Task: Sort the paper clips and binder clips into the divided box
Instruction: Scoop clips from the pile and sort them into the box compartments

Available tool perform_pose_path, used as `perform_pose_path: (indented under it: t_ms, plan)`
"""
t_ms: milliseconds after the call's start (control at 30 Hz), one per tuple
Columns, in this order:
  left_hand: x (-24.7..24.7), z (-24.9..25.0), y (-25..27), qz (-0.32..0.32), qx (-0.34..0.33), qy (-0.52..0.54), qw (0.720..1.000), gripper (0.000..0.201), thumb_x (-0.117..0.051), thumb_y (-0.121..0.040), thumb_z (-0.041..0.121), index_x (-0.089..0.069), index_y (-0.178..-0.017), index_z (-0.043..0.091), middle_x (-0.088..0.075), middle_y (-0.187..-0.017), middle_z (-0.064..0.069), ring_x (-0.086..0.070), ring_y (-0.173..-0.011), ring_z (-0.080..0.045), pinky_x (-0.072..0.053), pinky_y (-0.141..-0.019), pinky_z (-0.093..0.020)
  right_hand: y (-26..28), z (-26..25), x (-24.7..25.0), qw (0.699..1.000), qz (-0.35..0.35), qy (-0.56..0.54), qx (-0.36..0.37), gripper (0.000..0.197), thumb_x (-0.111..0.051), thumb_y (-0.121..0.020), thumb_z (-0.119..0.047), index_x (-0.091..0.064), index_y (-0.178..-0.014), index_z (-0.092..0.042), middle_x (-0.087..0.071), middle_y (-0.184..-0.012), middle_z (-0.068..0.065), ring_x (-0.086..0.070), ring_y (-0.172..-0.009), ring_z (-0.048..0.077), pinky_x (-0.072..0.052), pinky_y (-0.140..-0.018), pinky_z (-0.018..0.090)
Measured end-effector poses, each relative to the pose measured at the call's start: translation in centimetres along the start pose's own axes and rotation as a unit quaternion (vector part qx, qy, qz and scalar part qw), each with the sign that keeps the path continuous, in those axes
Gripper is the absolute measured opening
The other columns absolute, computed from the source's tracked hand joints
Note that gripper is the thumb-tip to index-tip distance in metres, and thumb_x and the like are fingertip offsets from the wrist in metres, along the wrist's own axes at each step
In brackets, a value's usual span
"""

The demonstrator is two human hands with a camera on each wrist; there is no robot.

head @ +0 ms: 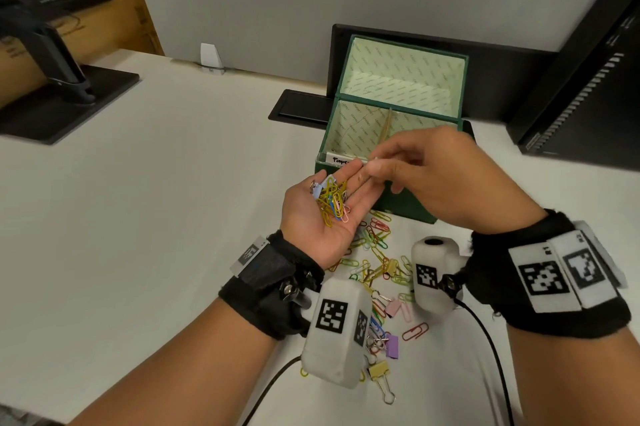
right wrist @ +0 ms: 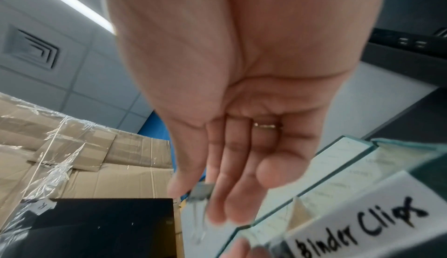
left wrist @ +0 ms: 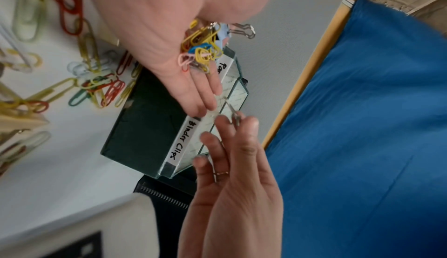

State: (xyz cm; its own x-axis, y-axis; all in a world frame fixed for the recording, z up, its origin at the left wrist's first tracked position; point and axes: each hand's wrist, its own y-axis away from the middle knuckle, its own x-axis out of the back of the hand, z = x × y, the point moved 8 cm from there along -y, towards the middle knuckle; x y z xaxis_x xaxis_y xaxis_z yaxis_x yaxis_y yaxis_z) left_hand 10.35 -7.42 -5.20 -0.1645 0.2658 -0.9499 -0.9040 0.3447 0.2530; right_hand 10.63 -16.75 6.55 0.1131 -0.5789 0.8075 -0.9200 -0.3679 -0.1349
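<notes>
Loosely, yellow, blue and pink paper clips [head: 331,198] tangle in the cupped left hand [head: 323,214].

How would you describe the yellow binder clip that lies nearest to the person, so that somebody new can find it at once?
Start at the green divided box on the white desk and follow the scattered clips toward the person. The yellow binder clip lies at the near end, beside the left wrist camera. Unlike the purple binder clip just above it, it is pale yellow with one wire handle pointing toward the person.

Looking like an office: white desk [head: 173,166] carrying monitor stand [head: 62,93], ceiling tiles [right wrist: 84,71] and vent [right wrist: 31,50] showing overhead
</notes>
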Motion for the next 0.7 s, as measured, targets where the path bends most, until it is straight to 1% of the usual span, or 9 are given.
perform_pose_path:
  t_ms: [100,167,200,267,333,400,433,533,700]
  plan:
    - [0.0,-0.1,0.1,0.006,0.007,-0.008,1.000,0.050,-0.032,-0.100,0.025,-0.065,-0.106,-0.012,-0.066,-0.108,-0.029,-0.062,-0.101,-0.041,-0.047,-0.088,-0.055,0.1,0.9,3.3,0.989,0.148,-0.010,-0.005,0.023,-0.070,-0.087,-0.031,-0.071,-0.109,-0.027,-0.067,-0.082,-0.015,-0.064,-0.077,-0.001,-0.054,-0.079,0.023]
    - [0.0,-0.3,0.1,0.008,0.012,-0.012,1.000,0.052,-0.032,-0.099,0.025,-0.068,-0.096,-0.013,-0.067,-0.107,-0.029,-0.064,-0.097,-0.041,-0.049,-0.085,-0.054,0.5,1.7,4.6,0.975,0.221,0.028,-0.017,0.022,-0.069,-0.088,-0.029,-0.070,-0.110,-0.029,-0.064,-0.084,-0.016,-0.063,-0.079,0.002,-0.053,-0.085,0.031]
    - [0.1,-0.5,0.2,0.012,0.016,-0.015,1.000,0.052,-0.033,-0.099,0.025,-0.069,-0.095,-0.013,-0.067,-0.108,-0.029,-0.065,-0.095,-0.042,-0.050,-0.084,-0.053,0.4,2.3,4.7,0.972,0.229,0.051,-0.032,0.024,-0.069,-0.088,-0.028,-0.069,-0.112,-0.030,-0.065,-0.088,-0.014,-0.063,-0.082,0.007,-0.053,-0.087,0.035]
    - [0.3,-0.9,0.1,0.019,0.024,-0.024,0.999,0.051,-0.033,-0.100,0.025,-0.067,-0.098,-0.012,-0.066,-0.108,-0.029,-0.066,-0.095,-0.042,-0.050,-0.084,-0.054,0.0,3.4,3.6,0.976,0.176,0.110,-0.063,0.033,-0.069,-0.087,-0.031,-0.065,-0.120,-0.032,-0.068,-0.109,-0.006,-0.062,-0.103,0.017,-0.050,-0.092,0.036]
    - [0.3,-1.2,0.0,0.025,0.030,-0.037,0.999,0.048,-0.032,-0.100,0.025,-0.063,-0.106,-0.011,-0.066,-0.110,-0.029,-0.064,-0.098,-0.041,-0.049,-0.086,-0.053,-0.2,3.1,2.3,0.984,0.116,0.128,-0.048,0.038,-0.069,-0.086,-0.034,-0.063,-0.124,-0.034,-0.063,-0.125,-0.006,-0.056,-0.114,0.015,-0.042,-0.093,0.024]
    - [0.1,-1.5,0.1,0.020,0.033,-0.047,0.998,0.046,-0.031,-0.099,0.024,-0.059,-0.115,-0.010,-0.064,-0.115,-0.028,-0.062,-0.105,-0.040,-0.049,-0.090,-0.050,-0.2,1.0,1.3,0.994,0.075,0.083,0.004,0.030,-0.069,-0.087,-0.032,-0.068,-0.117,-0.036,-0.065,-0.116,-0.014,-0.057,-0.101,0.004,-0.038,-0.084,0.009]
    - [0.0,-1.6,0.2,0.013,0.032,-0.048,0.998,0.043,-0.031,-0.099,0.022,-0.058,-0.116,-0.008,-0.064,-0.114,-0.027,-0.062,-0.105,-0.038,-0.050,-0.092,-0.049,-0.1,-0.2,0.5,0.997,0.042,0.051,0.027,0.027,-0.070,-0.086,-0.030,-0.070,-0.112,-0.037,-0.066,-0.107,-0.019,-0.059,-0.093,0.002,-0.041,-0.080,0.008]
    - [-0.1,-1.6,0.4,0.006,0.012,-0.070,0.997,0.036,-0.033,-0.097,0.015,-0.065,-0.097,-0.001,-0.068,-0.093,-0.017,-0.065,-0.087,-0.028,-0.052,-0.086,-0.042,0.1,-2.7,-2.4,0.997,-0.039,0.010,0.070,0.025,-0.076,-0.081,-0.024,-0.075,-0.103,-0.035,-0.068,-0.091,-0.017,-0.063,-0.082,0.003,-0.053,-0.077,0.023]
    - [-0.6,-1.9,0.7,0.004,0.006,-0.098,0.995,0.030,-0.042,-0.074,0.009,-0.069,-0.082,-0.002,-0.063,-0.087,-0.016,-0.062,-0.082,-0.027,-0.053,-0.082,-0.041,-0.3,-2.5,-3.7,0.996,-0.041,0.023,0.076,0.011,-0.076,-0.080,-0.023,-0.078,-0.089,-0.031,-0.070,-0.085,-0.014,-0.065,-0.081,0.004,-0.055,-0.078,0.033]
